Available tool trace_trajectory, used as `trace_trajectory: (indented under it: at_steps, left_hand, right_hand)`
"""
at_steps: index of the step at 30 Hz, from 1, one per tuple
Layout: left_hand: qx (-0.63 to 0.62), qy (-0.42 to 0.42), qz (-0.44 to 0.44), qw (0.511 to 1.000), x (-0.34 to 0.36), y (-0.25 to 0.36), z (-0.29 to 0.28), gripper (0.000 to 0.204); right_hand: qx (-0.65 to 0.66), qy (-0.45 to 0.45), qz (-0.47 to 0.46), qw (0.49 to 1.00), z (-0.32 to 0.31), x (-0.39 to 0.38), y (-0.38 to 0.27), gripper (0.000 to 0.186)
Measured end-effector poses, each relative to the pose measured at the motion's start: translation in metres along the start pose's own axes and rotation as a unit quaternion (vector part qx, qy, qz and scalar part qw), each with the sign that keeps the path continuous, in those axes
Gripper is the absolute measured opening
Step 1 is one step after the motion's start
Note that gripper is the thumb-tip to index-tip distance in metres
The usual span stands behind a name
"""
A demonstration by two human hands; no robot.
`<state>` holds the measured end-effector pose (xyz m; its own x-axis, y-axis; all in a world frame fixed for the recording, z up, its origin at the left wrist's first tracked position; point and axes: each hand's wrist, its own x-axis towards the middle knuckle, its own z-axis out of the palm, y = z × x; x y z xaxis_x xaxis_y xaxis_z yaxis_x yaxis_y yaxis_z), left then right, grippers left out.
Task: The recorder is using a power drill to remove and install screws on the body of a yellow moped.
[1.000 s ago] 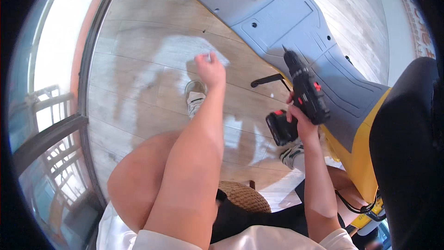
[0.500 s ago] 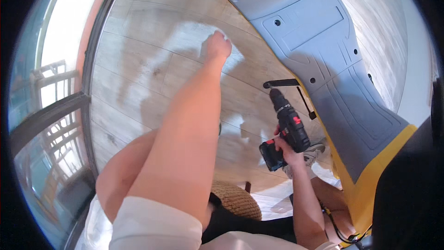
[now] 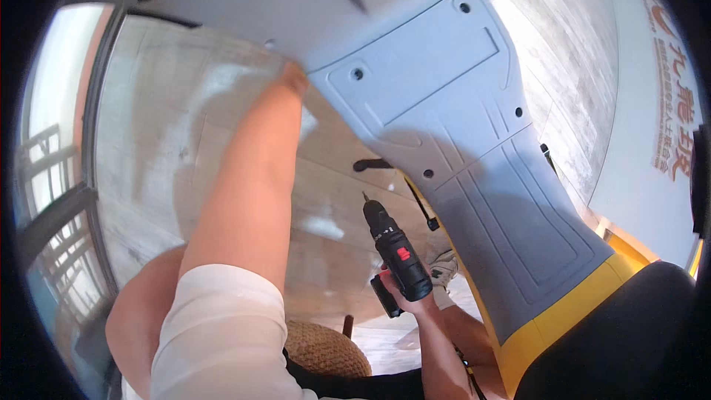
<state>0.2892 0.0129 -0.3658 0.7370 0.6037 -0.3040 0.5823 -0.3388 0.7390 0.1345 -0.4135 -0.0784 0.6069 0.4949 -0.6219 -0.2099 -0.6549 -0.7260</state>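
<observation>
The right hand (image 3: 412, 299) has its fingers wrapped round a black cordless drill with a red switch (image 3: 398, 255), held above the pale wood-plank floor (image 3: 337, 152), left of a grey moulded plastic panel (image 3: 444, 67). The left hand (image 3: 295, 78) is at the panel's edge; whether its hidden fingers grip, I cannot tell.

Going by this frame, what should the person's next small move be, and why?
Probably draw the left hand back into view before moving the black drill: that hand's fingers are hidden at the edge of the grey panel, while the right hand holds the black drill apart from the panel.
</observation>
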Motion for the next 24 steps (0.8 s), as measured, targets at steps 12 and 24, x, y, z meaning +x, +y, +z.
trace_trajectory:
  at_steps: [12,24]
  left_hand:
    - [-0.099,-0.04,0.079,0.991,-0.042,-0.087,0.065,0.024]
    - [0.508,0.023,0.274,0.817,-0.115,-0.04,-0.032,0.024]
  right_hand:
    - [0.067,0.049,-0.053,0.995,0.008,0.029,-0.004,0.027]
    - [0.059,0.027,0.027,0.998,0.013,0.003,0.004,0.024]
